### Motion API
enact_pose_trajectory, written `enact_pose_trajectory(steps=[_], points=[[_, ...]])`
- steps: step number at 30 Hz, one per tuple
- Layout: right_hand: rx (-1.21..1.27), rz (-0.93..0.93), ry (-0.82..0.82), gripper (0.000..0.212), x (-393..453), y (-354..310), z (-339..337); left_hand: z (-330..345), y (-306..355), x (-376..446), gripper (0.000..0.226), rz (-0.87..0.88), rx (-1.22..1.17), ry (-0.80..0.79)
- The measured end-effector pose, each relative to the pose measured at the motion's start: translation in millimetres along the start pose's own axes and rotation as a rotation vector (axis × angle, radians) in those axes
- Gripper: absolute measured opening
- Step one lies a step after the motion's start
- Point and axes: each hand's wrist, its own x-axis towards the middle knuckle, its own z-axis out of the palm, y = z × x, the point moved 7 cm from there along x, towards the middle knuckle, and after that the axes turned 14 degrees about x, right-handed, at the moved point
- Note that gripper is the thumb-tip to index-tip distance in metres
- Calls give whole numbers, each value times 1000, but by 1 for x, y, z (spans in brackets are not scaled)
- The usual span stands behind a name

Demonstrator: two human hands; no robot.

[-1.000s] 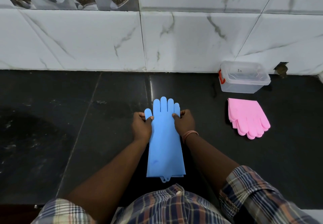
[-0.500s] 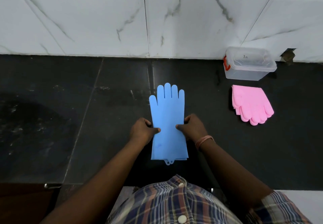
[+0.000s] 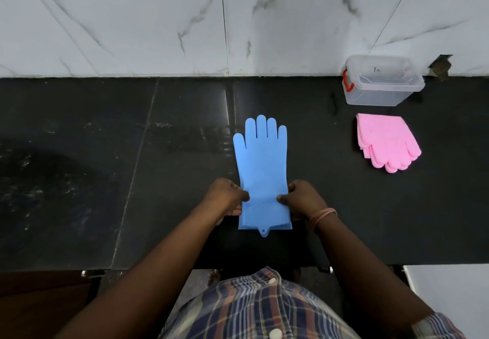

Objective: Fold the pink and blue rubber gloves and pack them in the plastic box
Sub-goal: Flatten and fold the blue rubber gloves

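The blue rubber gloves (image 3: 262, 164) lie flat on the black counter, stacked, fingers pointing at the wall and cuff toward me. My left hand (image 3: 227, 197) pinches the left edge of the cuff part. My right hand (image 3: 301, 198) pinches the right edge at the same height. The pink gloves (image 3: 385, 140) lie folded at the right, fingers pointing toward me. Just behind them stands the clear plastic box (image 3: 381, 82) with its lid on and a red latch on its left end.
The black stone counter (image 3: 105, 166) runs to a white marble-tiled wall (image 3: 158, 21) at the back. Its front edge is close to my body. A small dark gap shows in the wall right of the box.
Both hands slid down the blue gloves from the finger end to the cuff part. The view tilted down, so the wall picture left the frame.
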Motion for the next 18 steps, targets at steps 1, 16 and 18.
enact_pose_trajectory(steps=[1,16,18], points=[[-30,-12,22,25,0,1,1,0,0,0,13,-2,8,-12],[-598,-55,127,50,-12,0,7,7,-2,-6,22,259,676,207],[-665,-58,133,56,-11,-4,2,10,-2,-6,34,259,694,231]])
